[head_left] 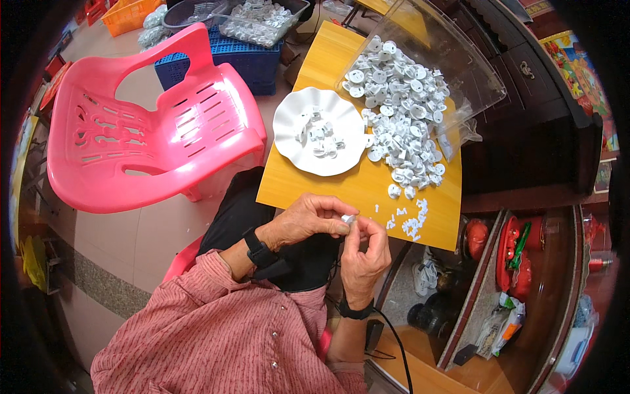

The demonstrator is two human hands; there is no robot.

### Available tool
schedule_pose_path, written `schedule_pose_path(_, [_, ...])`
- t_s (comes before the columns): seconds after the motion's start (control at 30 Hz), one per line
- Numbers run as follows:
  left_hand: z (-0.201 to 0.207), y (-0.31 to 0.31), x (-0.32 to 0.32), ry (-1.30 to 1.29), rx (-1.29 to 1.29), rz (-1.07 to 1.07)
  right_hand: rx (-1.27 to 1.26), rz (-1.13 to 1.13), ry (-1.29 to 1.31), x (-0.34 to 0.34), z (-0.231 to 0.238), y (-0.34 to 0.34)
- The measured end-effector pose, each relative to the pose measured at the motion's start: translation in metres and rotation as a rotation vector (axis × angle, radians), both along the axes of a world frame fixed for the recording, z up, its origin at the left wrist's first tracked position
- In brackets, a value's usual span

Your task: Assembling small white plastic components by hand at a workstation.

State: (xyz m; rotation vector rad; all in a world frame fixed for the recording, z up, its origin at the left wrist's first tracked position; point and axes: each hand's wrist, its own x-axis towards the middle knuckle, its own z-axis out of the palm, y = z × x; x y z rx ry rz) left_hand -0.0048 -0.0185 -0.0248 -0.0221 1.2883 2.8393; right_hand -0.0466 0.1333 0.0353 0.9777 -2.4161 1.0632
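Note:
Just off the near edge of the yellow table (pixel 289 185), a small white plastic part (pixel 348 218) is pinched in my left hand (pixel 303 220). My right hand (pixel 365 253) meets it there, thumb and forefinger closed at the part's right side; whether they hold a separate tiny piece is too small to make out. A scalloped white plate (pixel 289 148) with several white parts (pixel 321 139) lies beyond my hands. To its right spreads a big heap of round white plastic parts (pixel 407 118). Tiny white pegs (pixel 413 226) are scattered near the table's front right corner.
A clear plastic bin (pixel 476 62) lies tipped behind the heap. On the left stands a pink plastic chair (pixel 147 131). Farther back, a blue crate (pixel 252 72) carries a tub of white parts (pixel 259 20). Shelves with red items (pixel 508 256) sit at the right, below the table.

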Motion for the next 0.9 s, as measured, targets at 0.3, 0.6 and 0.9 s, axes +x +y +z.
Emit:
schedule_pose_path(0.3, [0.004, 0.0, 0.0, -0.047, 0.01, 0.026, -0.158, -0.022, -0.225, 0.002, 0.0, 0.003])
schedule_pose_path(0.6, [0.005, 0.002, 0.0, -0.053, -0.014, 0.032, -0.16, -0.066, -0.246, 0.004, -0.001, 0.002])
schedule_pose_path(0.9, [0.003, 0.006, -0.002, -0.048, -0.008, 0.057, -0.216, -0.088, -0.277, 0.001, -0.013, 0.001])
